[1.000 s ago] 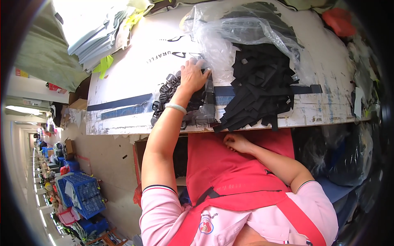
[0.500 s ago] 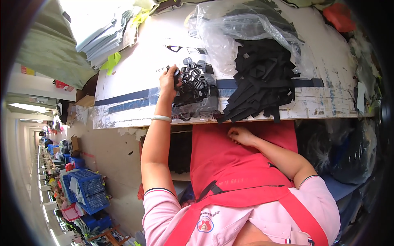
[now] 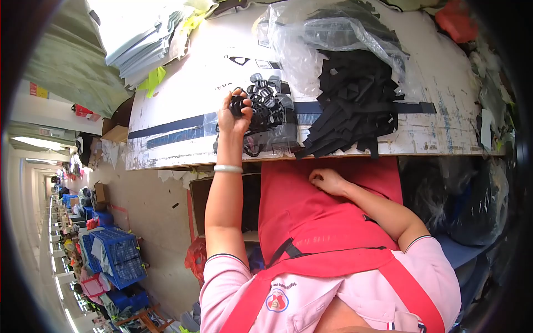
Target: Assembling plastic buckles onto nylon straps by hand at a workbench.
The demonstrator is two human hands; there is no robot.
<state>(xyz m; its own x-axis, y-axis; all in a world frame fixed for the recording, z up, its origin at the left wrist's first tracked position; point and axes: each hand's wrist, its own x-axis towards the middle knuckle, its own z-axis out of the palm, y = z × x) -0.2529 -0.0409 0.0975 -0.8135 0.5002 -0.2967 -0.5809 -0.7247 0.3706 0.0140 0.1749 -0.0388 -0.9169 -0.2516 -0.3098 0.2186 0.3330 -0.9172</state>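
My left hand, a pale bracelet on its wrist, is raised over the table with its palm turned up. Its fingers curl around several black plastic buckles. Right beside it lies a heap of black buckles, partly on clear plastic. To the right of that heap is a large pile of short black webbing strips. My right hand is below the table edge, in front of my red apron. Its fingers are loosely curled, and whatever may be inside them is hidden.
Crumpled clear plastic lies behind the strips. Stacked pale fabric pieces stand at the table's far left. The white table has its front edge just before me. Bagged dark goods are at lower right; blue crates stand on the left floor.
My left hand has turned from palm-down to palm-up and shifted slightly right and nearer, with the buckles now showing in its fingers. My right hand has barely moved.
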